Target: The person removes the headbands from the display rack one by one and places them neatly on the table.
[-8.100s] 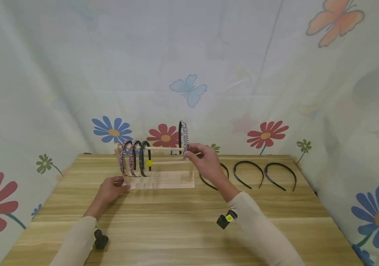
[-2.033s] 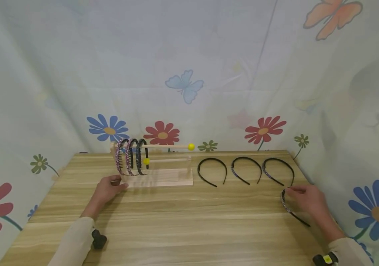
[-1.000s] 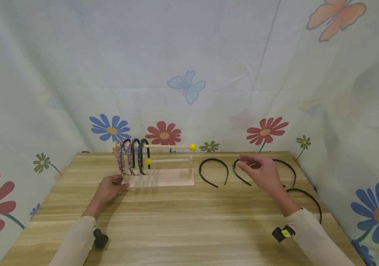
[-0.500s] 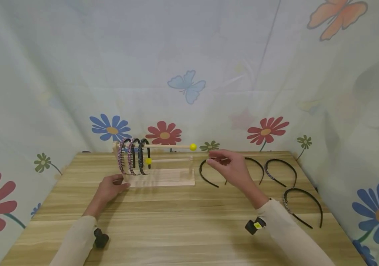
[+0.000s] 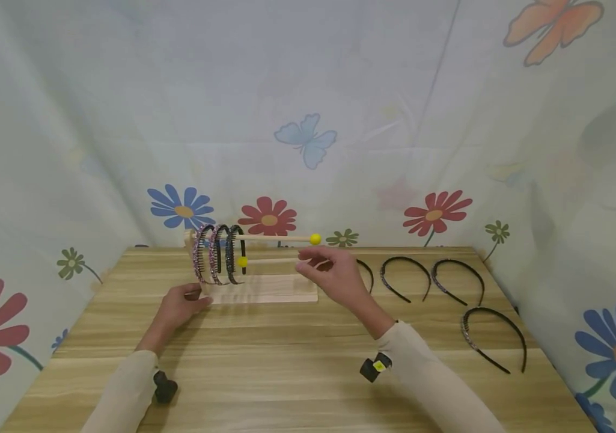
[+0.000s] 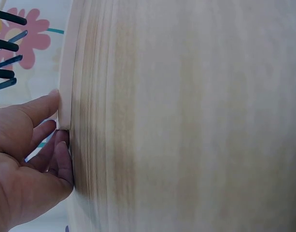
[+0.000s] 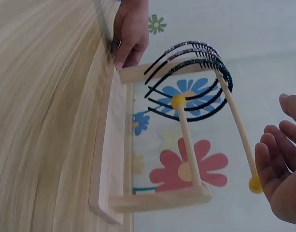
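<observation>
Three glittery headbands [image 5: 230,255] are hung side by side on the upper rod [image 5: 280,239] of a wooden rack [image 5: 286,290], bunched toward its left post, ends pointing down. The rod's far end is capped by a yellow ball [image 5: 315,239]; a shorter lower rod [image 5: 272,261] is set beneath. The rack's left end is pinched by the left hand [image 5: 180,307], fingers bent around it, as seen two seconds ago also. The right hand [image 5: 337,276] has been brought back to the rack from the table's right side; its fingers are half bent, with a moderate gap to the thumb, and nothing is held. Whether a rod is touched cannot be told. A headband [image 5: 466,331], gripped at the rod's end some seconds ago, has since been laid on the table [image 5: 286,373], in front of a row of three other headbands [image 5: 406,258]. Four are thus counted off the rack and three on it; the unloading is judged just past halfway. A flowered cloth [image 5: 232,120] is hung behind.
</observation>
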### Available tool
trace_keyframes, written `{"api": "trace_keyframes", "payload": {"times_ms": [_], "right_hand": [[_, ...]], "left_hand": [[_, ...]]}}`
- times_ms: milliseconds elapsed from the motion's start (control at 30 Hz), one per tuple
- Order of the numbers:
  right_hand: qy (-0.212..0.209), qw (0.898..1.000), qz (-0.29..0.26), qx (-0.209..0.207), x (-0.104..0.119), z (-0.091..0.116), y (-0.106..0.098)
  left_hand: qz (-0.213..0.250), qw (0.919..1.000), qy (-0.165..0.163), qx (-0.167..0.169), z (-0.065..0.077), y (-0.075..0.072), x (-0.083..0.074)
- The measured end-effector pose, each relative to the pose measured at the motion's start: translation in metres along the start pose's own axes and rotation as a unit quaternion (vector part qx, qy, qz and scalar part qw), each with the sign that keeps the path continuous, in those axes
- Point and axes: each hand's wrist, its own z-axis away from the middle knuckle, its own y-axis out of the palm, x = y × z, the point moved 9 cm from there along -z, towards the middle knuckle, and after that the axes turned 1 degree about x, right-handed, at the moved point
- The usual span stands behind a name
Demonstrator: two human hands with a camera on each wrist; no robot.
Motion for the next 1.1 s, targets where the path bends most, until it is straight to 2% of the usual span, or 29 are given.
{"api": "trace_keyframes", "payload": {"times_ms": [233, 600, 833, 1100], "right_hand": [[0.002, 0.999, -0.028, 0.031, 0.002, -0.008, 0.038], [0.036, 0.997, -0.03, 0.056, -0.002, -0.026, 0.09], [0.052, 0.995, -0.055, 0.067, -0.004, -0.034, 0.114], [0.086, 0.991, -0.064, 0.079, -0.013, -0.038, 0.133]], "left_hand": [[-0.002, 1.0, 0.007, -0.002, 0.0, 0.0, 0.0], [-0.004, 0.9999, 0.014, -0.004, -0.001, -0.001, 0.0], [0.0, 0.9999, 0.016, -0.007, -0.003, -0.002, 0.001], [0.009, 0.9999, 0.014, -0.004, -0.002, -0.002, 0.0]]}}
